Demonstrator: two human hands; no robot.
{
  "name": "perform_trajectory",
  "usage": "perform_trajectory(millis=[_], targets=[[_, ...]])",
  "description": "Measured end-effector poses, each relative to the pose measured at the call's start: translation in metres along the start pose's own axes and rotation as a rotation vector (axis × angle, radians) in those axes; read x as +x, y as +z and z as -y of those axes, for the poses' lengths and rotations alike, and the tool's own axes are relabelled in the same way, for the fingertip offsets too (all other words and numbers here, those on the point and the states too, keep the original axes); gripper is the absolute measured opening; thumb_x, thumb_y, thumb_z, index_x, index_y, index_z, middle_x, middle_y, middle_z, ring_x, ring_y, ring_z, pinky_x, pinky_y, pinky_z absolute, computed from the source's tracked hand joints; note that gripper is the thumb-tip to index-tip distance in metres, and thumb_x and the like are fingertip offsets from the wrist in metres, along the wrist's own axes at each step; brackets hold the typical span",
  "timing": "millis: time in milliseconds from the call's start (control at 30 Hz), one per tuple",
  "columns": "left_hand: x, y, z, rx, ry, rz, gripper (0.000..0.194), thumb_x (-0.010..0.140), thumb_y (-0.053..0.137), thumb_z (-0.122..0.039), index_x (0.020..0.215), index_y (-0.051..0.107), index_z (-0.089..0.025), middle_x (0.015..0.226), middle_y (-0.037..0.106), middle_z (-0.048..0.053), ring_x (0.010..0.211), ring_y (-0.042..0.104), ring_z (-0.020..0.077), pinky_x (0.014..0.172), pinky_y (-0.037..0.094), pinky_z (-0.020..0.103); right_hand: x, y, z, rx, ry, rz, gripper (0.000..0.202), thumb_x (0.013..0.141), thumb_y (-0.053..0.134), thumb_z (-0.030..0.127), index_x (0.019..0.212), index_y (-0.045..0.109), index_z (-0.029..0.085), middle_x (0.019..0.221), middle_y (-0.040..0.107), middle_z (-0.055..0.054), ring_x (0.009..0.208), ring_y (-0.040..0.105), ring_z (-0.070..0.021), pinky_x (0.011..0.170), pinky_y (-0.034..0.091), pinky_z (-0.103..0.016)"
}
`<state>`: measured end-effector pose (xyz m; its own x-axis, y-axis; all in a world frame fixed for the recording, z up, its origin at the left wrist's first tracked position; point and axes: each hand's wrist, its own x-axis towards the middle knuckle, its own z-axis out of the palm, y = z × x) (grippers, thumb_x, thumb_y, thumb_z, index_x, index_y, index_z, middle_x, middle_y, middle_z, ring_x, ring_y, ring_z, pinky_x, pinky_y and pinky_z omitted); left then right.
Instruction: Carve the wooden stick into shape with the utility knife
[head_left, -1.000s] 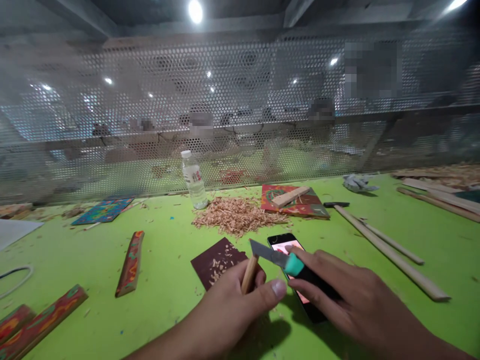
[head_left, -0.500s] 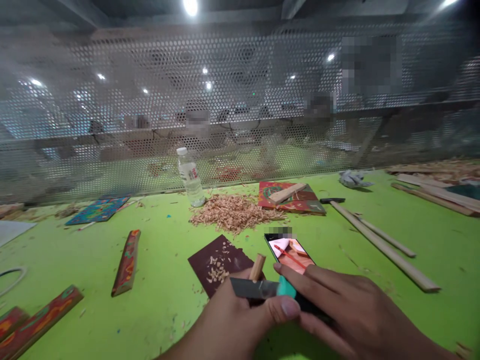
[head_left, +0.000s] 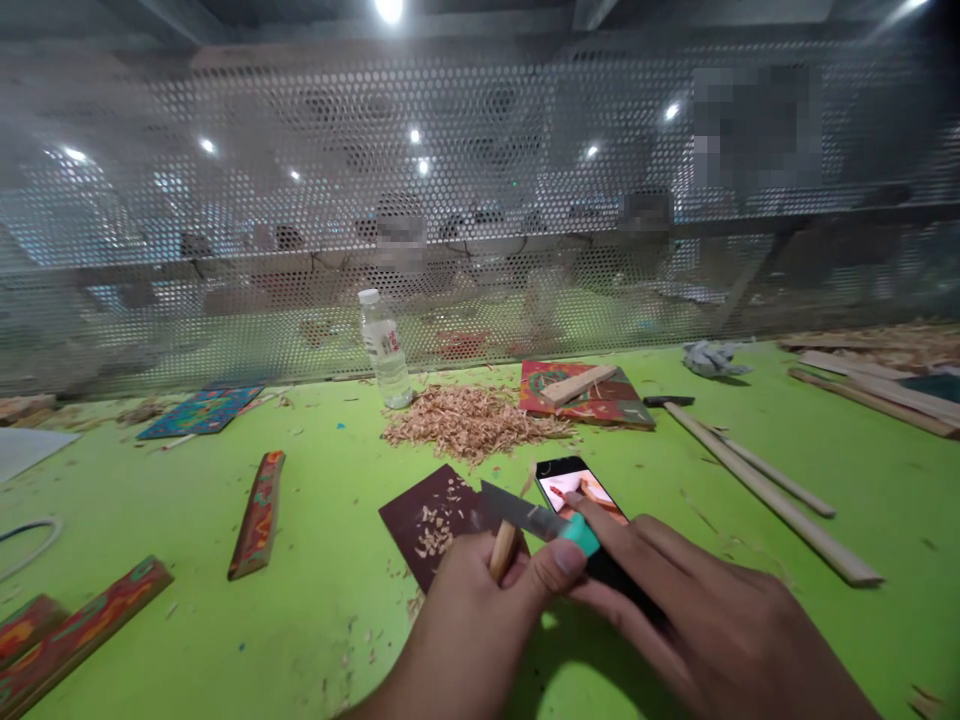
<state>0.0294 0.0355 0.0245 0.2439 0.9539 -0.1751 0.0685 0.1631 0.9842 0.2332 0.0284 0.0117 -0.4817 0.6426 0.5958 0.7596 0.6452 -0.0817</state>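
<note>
My left hand [head_left: 491,595] is closed round a short wooden stick [head_left: 503,550], whose end pokes up between thumb and fingers. In my right hand [head_left: 675,600] is a utility knife [head_left: 581,538] with a black and teal handle; its blade [head_left: 517,508] points left, just above and beside the stick. My left thumb presses near the teal part. Beyond the right fingers a phone [head_left: 574,480] lies on the table, showing a picture, with the index finger over its screen. Under the blade is a dark brown sheet [head_left: 420,520] scattered with wood chips.
A pile of shavings [head_left: 472,420] lies behind, beside a water bottle [head_left: 386,355]. Painted wooden strips [head_left: 256,520] are at the left. A hammer [head_left: 765,490] and crumpled paper [head_left: 712,358] are at the right. A perforated metal screen [head_left: 480,200] borders the green table [head_left: 315,560].
The blade has swung forward past the stick's end, and a shaving curls off near its tip. The stick sits lower in my left hand. My right index finger has moved over the phone screen.
</note>
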Motion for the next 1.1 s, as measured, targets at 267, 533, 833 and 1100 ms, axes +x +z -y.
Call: perform_trajectory(millis=[267,533,833,1100], targets=[[-0.003,-0.004,0.0,-0.107,-0.008,0.095,0.044,0.089,0.074,-0.056,0.082,0.048,-0.022,0.076,0.041,-0.006,0.07,0.038,0.0132,0.065,0.033,0.029,0.009,-0.01,-0.009,0.147,0.116,-0.053,0.04,0.112,0.047,0.046,0.144,0.055,0.025,0.104,0.076,-0.008,0.079,0.078,-0.0249,0.062,0.057,-0.036],[-0.012,-0.013,0.01,-0.466,-0.179,0.226,0.039,0.085,0.081,-0.032,0.111,0.054,-0.021,0.083,0.053,-0.004,0.064,0.048,0.0077,0.058,0.032,0.023,0.02,-0.009,-0.021,0.145,0.068,0.022,0.043,0.113,0.038,0.048,0.129,0.065,0.019,0.092,0.077,-0.01,0.069,0.075,-0.0247,0.057,0.06,-0.037],[-0.007,-0.015,0.019,-0.564,-0.261,0.384,0.063,0.084,0.084,-0.049,0.132,0.05,-0.025,0.059,0.05,-0.01,0.04,0.036,0.0029,0.038,0.021,0.017,0.02,-0.008,-0.018,0.194,0.063,0.063,0.051,0.114,0.031,0.051,0.124,0.069,0.02,0.096,0.078,-0.012,0.074,0.077,-0.0253,0.059,0.061,-0.037],[-0.007,-0.015,0.021,-0.419,-0.141,0.312,0.048,0.079,0.089,-0.049,0.099,0.056,-0.021,0.069,0.049,-0.009,0.045,0.036,0.0011,0.041,0.027,0.018,0.014,-0.003,-0.022,0.169,0.025,0.156,0.046,0.113,0.037,0.049,0.136,0.062,0.018,0.111,0.08,-0.015,0.087,0.081,-0.0276,0.069,0.067,-0.041]])
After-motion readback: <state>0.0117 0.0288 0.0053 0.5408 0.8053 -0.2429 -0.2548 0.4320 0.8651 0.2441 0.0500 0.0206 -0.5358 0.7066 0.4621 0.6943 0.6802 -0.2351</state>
